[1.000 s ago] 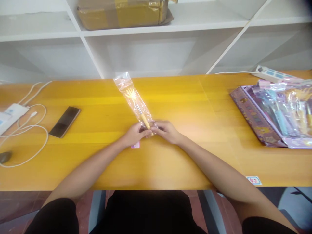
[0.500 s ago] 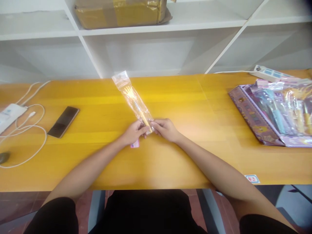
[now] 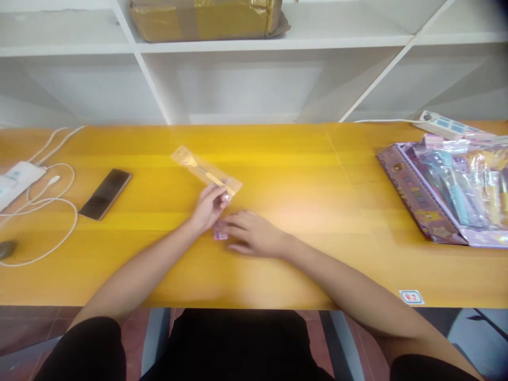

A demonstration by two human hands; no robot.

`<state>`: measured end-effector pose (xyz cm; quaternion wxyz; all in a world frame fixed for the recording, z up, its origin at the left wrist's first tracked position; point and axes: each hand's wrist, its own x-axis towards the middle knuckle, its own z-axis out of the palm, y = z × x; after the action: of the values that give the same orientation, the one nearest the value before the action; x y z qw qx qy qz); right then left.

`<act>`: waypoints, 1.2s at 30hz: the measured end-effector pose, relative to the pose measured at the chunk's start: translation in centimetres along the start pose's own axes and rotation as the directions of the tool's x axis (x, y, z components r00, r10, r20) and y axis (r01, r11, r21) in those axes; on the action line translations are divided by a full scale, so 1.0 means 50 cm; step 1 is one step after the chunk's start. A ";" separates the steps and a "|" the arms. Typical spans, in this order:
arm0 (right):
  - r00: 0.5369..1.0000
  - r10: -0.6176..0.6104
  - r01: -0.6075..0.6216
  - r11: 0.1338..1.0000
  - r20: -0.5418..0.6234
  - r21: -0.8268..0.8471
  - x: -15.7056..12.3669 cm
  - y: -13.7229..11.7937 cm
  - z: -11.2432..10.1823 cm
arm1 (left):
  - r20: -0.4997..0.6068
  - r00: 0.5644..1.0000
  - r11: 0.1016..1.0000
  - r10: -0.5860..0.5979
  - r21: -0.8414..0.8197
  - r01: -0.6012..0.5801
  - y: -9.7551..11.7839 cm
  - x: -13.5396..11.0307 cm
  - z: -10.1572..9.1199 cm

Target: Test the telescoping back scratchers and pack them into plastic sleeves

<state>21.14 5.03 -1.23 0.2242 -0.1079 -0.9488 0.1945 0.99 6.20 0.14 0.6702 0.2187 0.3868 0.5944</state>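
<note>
My left hand (image 3: 208,207) is closed on the handle end of a yellow back scratcher (image 3: 212,178) with a hand-shaped head. The scratcher lies slantwise in a clear plastic bag (image 3: 234,184), its head pointing to the far left. Below my left hand, a small pink printed card (image 3: 219,233) rests on the table. My right hand (image 3: 254,234) is open, fingers stretched towards the card's right side. Its fingertips are slightly blurred, and I cannot tell whether they touch the card.
A purple patterned box (image 3: 424,206) with several bagged tools stands at the right. Behind it lies a white power strip (image 3: 448,125). On the left are a phone (image 3: 105,194) and a white cable (image 3: 75,222). White shelves (image 3: 254,46) hold a taped carton (image 3: 210,20).
My right hand has let go of the bag and moved down to the pink card, its fingers opening. The bagged scratcher in my left hand has tilted flatter and leftward.
</note>
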 end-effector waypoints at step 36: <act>0.796 0.605 -0.603 0.793 0.016 0.088 -0.051 0.114 -0.085 | 0.168 0.983 0.845 0.076 0.512 -0.153 -0.050 0.002 -0.048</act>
<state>26.04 10.77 -1.09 0.1611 -0.3961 -0.8537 0.2972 0.71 5.42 -3.23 0.5741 0.4570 0.4717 0.4889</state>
